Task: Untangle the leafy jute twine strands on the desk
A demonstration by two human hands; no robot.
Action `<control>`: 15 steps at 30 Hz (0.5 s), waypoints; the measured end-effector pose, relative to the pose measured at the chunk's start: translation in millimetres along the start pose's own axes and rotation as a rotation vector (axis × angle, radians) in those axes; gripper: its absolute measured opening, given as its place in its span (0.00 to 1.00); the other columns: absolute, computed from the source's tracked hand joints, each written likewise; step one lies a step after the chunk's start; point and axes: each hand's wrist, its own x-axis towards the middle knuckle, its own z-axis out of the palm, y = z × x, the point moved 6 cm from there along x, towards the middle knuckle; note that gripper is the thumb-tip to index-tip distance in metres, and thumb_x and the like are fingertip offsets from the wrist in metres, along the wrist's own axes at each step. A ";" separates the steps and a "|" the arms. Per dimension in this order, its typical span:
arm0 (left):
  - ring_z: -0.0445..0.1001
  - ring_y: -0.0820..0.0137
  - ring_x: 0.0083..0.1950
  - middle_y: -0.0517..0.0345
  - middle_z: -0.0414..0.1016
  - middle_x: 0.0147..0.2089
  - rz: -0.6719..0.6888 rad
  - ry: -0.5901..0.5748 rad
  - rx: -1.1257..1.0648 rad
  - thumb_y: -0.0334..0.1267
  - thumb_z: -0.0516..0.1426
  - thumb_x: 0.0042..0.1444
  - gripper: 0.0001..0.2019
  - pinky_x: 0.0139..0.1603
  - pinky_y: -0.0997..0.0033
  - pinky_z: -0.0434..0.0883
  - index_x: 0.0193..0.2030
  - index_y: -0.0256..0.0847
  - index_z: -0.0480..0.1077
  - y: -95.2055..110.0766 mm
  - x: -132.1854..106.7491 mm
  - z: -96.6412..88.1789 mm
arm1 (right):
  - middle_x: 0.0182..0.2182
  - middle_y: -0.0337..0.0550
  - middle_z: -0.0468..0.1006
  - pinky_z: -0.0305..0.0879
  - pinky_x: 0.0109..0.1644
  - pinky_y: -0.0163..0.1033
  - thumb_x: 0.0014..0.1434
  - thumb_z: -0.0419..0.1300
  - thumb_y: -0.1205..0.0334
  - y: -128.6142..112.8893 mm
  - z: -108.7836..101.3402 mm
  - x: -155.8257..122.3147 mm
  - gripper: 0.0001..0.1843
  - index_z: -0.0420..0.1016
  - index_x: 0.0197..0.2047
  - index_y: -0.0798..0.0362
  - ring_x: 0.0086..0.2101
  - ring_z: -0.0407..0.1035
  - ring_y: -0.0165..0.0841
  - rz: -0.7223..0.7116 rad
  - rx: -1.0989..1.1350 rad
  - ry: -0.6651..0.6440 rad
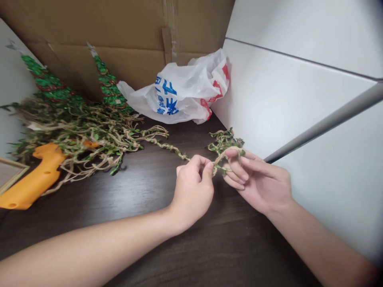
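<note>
A strand of leafy twine garland (167, 146) runs from the large tangle on the left to my hands. My left hand (194, 187) is closed, pinching the strand between thumb and fingers. Just right of it, my right hand (257, 175) has its fingers curled round a loop of the same twine, thumb and forefinger near a green leaf. Behind my right hand lies a small bunch of the leafy twine (224, 140) on the dark table (134, 223). The big tangled heap of leafy twine (89, 131) spreads over the table's left side.
An orange glue gun (44, 175) lies at the left against the heap. Two green tinsel trees (106, 81) stand behind it. A white plastic bag (185, 89) with blue and red print rests against the cardboard (119, 24). White panels (275, 87) with a grey bar (323, 123) border the right.
</note>
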 end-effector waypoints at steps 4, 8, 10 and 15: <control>0.72 0.66 0.37 0.60 0.76 0.32 -0.009 0.002 -0.004 0.38 0.54 0.70 0.11 0.43 0.63 0.66 0.34 0.43 0.69 -0.4 -0.3 0.2 | 0.18 0.31 0.58 0.46 0.22 0.35 0.64 0.64 0.60 -3.3 -5.2 3.8 0.17 0.84 0.55 0.46 0.20 0.45 0.29 -0.044 0.011 0.118; 0.75 0.65 0.38 0.60 0.76 0.32 -0.028 0.017 -0.072 0.39 0.55 0.69 0.06 0.46 0.62 0.69 0.43 0.44 0.73 -1.3 -2.0 -0.9 | 0.29 0.39 0.74 0.66 0.27 0.32 0.59 0.65 0.66 -2.1 -17.7 9.3 0.18 0.84 0.53 0.50 0.27 0.66 0.29 -0.058 0.062 0.309; 0.76 0.65 0.39 0.62 0.76 0.33 -0.025 0.028 -0.097 0.35 0.58 0.66 0.09 0.48 0.61 0.70 0.52 0.46 0.73 -0.7 -3.4 -2.3 | 0.34 0.42 0.78 0.74 0.37 0.33 0.54 0.65 0.70 -1.7 -22.6 11.4 0.18 0.84 0.49 0.52 0.34 0.72 0.31 -0.073 0.074 0.366; 0.78 0.63 0.45 0.61 0.79 0.36 0.005 0.025 -0.060 0.29 0.58 0.62 0.17 0.54 0.57 0.70 0.56 0.47 0.71 1.2 -5.5 -2.8 | 0.47 0.48 0.82 0.76 0.57 0.44 0.49 0.65 0.71 -5.6 -32.5 13.3 0.18 0.84 0.44 0.52 0.50 0.77 0.40 -0.200 0.012 0.439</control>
